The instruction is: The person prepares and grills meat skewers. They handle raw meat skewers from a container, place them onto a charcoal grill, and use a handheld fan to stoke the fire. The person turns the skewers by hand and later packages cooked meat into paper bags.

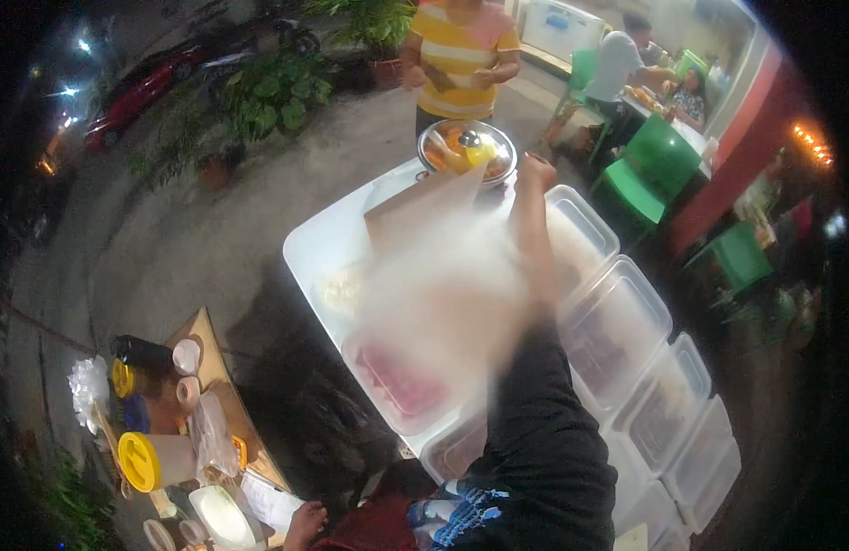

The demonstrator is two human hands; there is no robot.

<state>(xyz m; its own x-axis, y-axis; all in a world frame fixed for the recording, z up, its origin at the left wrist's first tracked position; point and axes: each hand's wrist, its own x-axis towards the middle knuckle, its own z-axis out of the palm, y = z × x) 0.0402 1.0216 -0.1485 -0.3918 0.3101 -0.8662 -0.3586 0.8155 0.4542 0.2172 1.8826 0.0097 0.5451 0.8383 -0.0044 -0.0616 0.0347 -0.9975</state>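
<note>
My right arm, in a black sleeve, stretches over the white table to its far end. There my right hand (538, 172) has its fingers curled just right of a steel bowl (435, 162) of orange-coloured food under a clear lid; whether it grips anything cannot be made out. Left of that arm stands a brown cardboard piece (424, 206), partly lost in a large blur. Low in the view, my left hand (307, 520) is beside white paper sheets (269, 499) on a wooden side table; its grip is unclear. Nearer me lies a clear tub with pinkish-red contents (400, 379).
Clear lidded plastic tubs (614, 330) line the table's right side. The side table (242, 399) bears a yellow-lidded container (138, 461), a plastic bag (214, 434) and cups. A person in a striped shirt (462, 55) stands beyond the bowl. Green chairs (662, 162) and seated people are behind.
</note>
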